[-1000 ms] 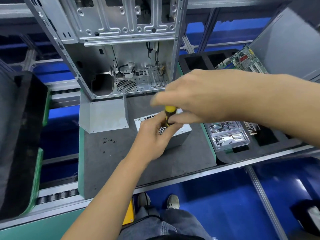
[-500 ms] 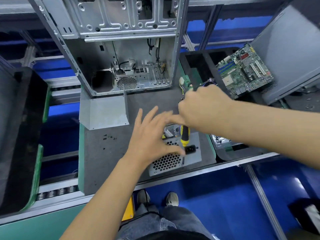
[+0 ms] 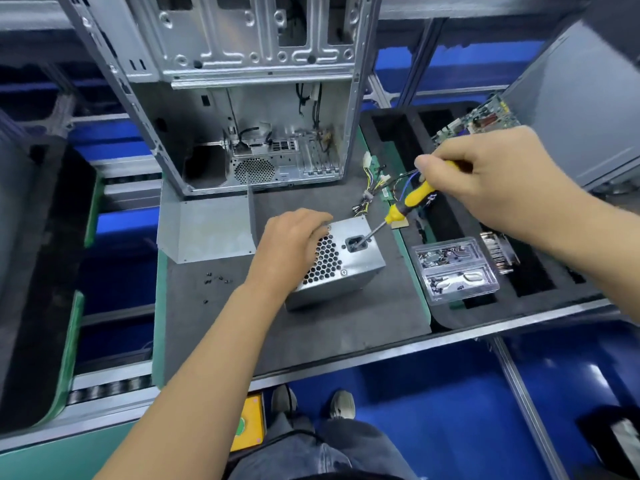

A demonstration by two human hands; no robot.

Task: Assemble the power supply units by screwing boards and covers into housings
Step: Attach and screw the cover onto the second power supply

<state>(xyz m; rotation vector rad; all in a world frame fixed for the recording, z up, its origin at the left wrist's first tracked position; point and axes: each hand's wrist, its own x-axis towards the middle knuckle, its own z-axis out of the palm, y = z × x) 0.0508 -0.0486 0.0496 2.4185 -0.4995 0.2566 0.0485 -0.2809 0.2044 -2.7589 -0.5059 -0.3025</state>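
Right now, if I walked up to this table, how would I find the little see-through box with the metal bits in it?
Start at the big open computer case standing at the back of the grey mat. Go right, past the mat's green edge, to the black foam tray. The clear plastic box sits on the tray's near end; it is the only see-through thing there, with two compartments of small metal parts.

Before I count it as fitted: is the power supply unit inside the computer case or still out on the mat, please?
Out. The power supply unit sits on the grey mat in front of the computer case.
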